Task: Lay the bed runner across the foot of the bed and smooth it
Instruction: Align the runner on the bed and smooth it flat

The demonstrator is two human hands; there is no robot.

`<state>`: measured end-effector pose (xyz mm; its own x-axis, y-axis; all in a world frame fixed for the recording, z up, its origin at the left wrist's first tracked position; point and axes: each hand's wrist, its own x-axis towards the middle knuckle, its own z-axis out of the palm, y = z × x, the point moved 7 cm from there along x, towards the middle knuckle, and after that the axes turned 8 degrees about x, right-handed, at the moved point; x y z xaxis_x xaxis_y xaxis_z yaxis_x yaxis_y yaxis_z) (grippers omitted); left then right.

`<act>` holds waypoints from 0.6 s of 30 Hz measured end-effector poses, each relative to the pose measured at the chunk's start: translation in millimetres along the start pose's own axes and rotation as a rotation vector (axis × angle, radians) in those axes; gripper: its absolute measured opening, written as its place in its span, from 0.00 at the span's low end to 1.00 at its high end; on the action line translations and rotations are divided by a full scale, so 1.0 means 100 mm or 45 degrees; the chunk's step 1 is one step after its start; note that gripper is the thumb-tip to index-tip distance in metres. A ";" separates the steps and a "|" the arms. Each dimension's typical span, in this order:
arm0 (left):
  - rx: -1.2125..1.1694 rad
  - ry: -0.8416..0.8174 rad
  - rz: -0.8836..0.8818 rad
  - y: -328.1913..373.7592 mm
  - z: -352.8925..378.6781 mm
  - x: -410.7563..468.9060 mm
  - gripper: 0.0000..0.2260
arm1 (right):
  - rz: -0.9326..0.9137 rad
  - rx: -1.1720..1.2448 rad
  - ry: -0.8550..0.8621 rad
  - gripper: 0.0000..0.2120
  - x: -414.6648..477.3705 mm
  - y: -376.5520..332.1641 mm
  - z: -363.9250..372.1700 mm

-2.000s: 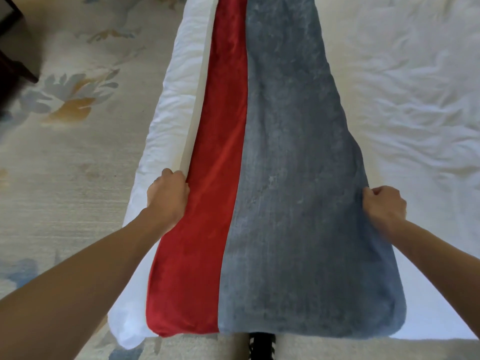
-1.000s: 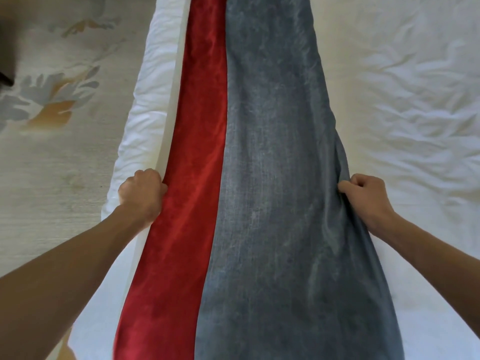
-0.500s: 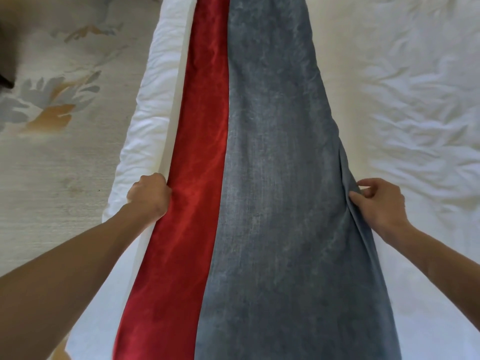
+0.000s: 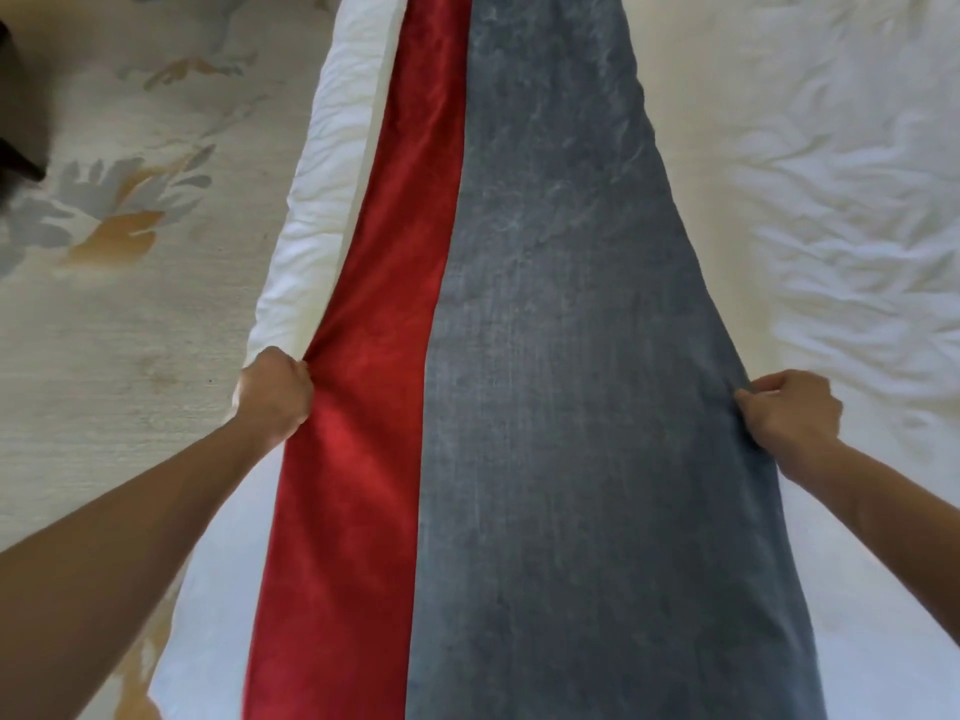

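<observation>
The bed [image 4: 857, 210] is covered with a white sheet, and this sheet is full of small wrinkles on the right side, while close to the runner it looks smoother. The left edge of the bed shows a thick white duvet edge [image 4: 332, 163], rounded and a little creased, which runs from near to far. On the left of the bed the floor is covered with a pale carpet [image 4: 104, 366] that has a leaf or flower pattern [image 4: 114, 215] in grey-blue and orange. At the far left border there is a dark thing [image 4: 15, 122], but what it is I cannot tell. No writing, label or brand can be read anywhere.

The bed runner [image 4: 561, 356] lies along the left part of the bed, stretching from the near border to the far border of the view. It has a red stripe [image 4: 384, 304] on its left side and a wider grey-blue part on its right side, and its surface looks soft like velvet. The left hand [image 4: 275, 397] is closed in a fist on the red edge of the runner, and the cloth makes folds where it is gripped. The right hand [image 4: 789, 413] pinches the grey-blue edge between the thumb and the curled fingers. Both forearms are bare and reach in from the near corners.
</observation>
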<state>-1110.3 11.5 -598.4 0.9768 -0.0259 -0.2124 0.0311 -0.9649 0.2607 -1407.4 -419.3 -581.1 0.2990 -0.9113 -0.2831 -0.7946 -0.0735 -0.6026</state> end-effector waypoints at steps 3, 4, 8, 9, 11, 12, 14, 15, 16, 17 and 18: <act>-0.038 0.017 0.049 0.12 -0.05 0.03 0.11 | 0.022 -0.066 -0.095 0.09 0.01 -0.08 0.14; -0.028 0.030 0.086 0.18 -0.07 0.04 0.13 | -0.004 -0.071 -0.092 0.11 0.03 -0.13 0.16; -0.027 0.054 0.060 0.23 -0.06 0.11 0.18 | -0.057 -0.028 -0.010 0.13 0.12 -0.23 0.14; -0.051 0.072 0.018 0.20 -0.05 0.13 0.17 | -0.058 -0.024 0.013 0.13 0.15 -0.22 0.11; -0.114 0.112 -0.068 0.10 -0.04 0.14 0.16 | -0.075 -0.066 0.022 0.12 0.19 -0.17 0.09; -0.124 0.125 -0.087 0.06 -0.03 0.13 0.16 | -0.083 -0.105 0.017 0.12 0.20 -0.13 0.10; -0.072 0.127 -0.073 0.09 0.00 0.07 0.15 | -0.081 -0.190 0.014 0.12 0.22 -0.09 0.16; -0.010 0.132 -0.057 0.15 0.02 0.05 0.14 | -0.086 -0.242 0.018 0.12 0.22 -0.09 0.21; 0.082 0.145 -0.049 0.22 0.02 0.02 0.13 | -0.109 -0.310 0.045 0.12 0.20 -0.12 0.25; 0.192 0.172 -0.033 0.30 -0.01 -0.03 0.13 | -0.151 -0.382 0.096 0.12 0.18 -0.17 0.28; 0.283 0.218 0.030 0.40 -0.04 -0.07 0.16 | -0.224 -0.441 0.152 0.15 0.13 -0.25 0.30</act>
<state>-1115.1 -25.9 -582.5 0.9989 -0.0227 -0.0413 -0.0208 -0.9987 0.0467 -1367.3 -417.1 -592.3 0.3990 -0.9118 -0.0973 -0.8739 -0.3459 -0.3415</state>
